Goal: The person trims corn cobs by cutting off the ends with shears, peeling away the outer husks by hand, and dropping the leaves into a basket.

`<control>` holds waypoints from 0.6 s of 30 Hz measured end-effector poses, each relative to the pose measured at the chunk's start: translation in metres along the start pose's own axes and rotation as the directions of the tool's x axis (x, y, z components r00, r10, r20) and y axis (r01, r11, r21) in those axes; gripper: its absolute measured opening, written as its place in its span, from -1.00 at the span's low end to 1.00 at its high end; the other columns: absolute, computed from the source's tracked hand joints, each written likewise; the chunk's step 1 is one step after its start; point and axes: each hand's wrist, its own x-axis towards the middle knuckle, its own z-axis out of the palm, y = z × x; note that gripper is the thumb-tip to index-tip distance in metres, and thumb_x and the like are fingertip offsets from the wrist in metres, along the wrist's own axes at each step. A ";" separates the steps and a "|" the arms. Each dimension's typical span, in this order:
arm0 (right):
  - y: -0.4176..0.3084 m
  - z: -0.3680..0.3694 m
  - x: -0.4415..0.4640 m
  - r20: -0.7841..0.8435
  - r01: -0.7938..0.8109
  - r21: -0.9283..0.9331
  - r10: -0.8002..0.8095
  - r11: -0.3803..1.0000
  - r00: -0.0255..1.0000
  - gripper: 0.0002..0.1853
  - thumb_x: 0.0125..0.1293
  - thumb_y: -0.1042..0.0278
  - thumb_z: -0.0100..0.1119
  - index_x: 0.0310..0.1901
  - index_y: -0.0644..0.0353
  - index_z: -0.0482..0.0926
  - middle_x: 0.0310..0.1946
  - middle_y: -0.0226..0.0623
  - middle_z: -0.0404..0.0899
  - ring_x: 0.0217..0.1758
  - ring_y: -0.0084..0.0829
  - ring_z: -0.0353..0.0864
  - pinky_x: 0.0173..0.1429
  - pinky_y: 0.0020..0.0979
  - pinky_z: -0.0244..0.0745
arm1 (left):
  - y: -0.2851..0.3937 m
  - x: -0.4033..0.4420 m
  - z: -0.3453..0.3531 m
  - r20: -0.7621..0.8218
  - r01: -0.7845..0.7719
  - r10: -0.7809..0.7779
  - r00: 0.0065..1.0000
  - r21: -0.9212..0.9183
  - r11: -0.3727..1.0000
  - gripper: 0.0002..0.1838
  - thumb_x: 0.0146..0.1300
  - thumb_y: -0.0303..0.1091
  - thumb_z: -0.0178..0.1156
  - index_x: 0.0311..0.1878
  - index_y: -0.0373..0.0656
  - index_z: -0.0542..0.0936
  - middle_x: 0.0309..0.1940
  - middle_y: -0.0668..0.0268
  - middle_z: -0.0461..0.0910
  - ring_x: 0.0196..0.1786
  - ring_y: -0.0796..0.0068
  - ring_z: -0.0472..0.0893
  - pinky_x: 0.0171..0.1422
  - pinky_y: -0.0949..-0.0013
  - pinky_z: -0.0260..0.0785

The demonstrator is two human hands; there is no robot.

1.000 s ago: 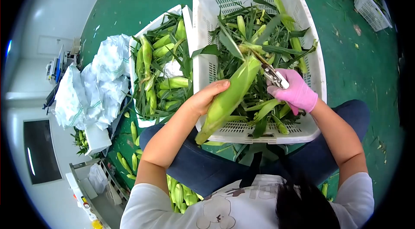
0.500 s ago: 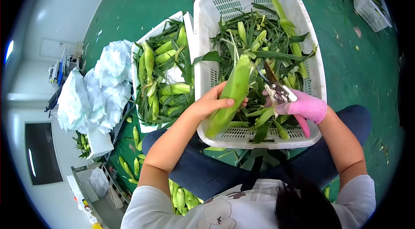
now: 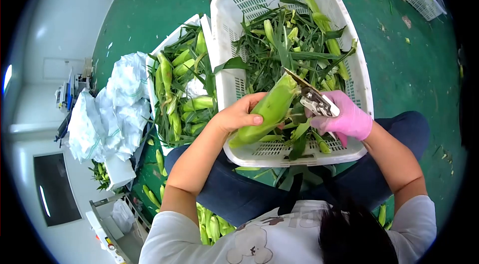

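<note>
The light is bright, the edges fisheye-curved, the corners black.

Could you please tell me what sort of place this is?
Probably an indoor room for trimming or packing corn. A perforated white plastic crate holds green corn leaves, the pink-gloved right hand holds silver metal shears at a green corn ear, and a smooth green floor meets a white wall.

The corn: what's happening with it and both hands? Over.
Left hand grips corn over basket. Right hand holds cutters at its far end. Loose leaves below, nothing visibly blocking.
</note>
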 end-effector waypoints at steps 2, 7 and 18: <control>0.001 0.004 -0.004 0.010 -0.057 0.114 0.056 0.992 0.998 -0.75 0.15 0.37 0.37 -0.16 0.25 0.60 -0.38 -0.41 0.60 -0.41 -0.63 0.54 -0.31 -0.56 0.45 | 0.005 0.000 -0.003 -0.004 0.013 -0.013 1.000 0.058 0.998 0.07 -0.05 0.17 0.57 0.39 -0.33 0.33 0.14 0.07 0.60 0.10 0.14 0.67 0.24 0.09 0.53; 0.008 -0.008 -0.013 0.155 -0.070 0.208 0.038 0.976 0.987 -0.45 0.11 0.36 0.32 0.17 0.27 0.47 -0.14 -0.34 0.57 -0.22 -0.57 0.51 -0.12 -0.52 0.46 | -0.002 -0.001 -0.009 0.027 0.013 -0.011 1.000 -0.063 0.998 0.09 -0.14 0.20 0.56 0.35 -0.34 0.37 0.17 0.08 0.54 0.15 0.17 0.62 0.22 0.08 0.54; 0.012 0.002 -0.002 0.151 0.065 -0.022 -0.060 0.998 0.987 -0.51 0.18 0.32 0.36 0.11 0.32 0.47 -0.28 -0.31 0.61 -0.41 -0.53 0.62 -0.29 -0.42 0.63 | -0.017 0.015 -0.006 0.120 0.089 -0.090 0.989 0.019 0.996 0.00 0.02 0.32 0.41 0.28 -0.39 0.45 -0.02 0.06 0.67 -0.03 0.19 0.72 0.15 0.22 0.57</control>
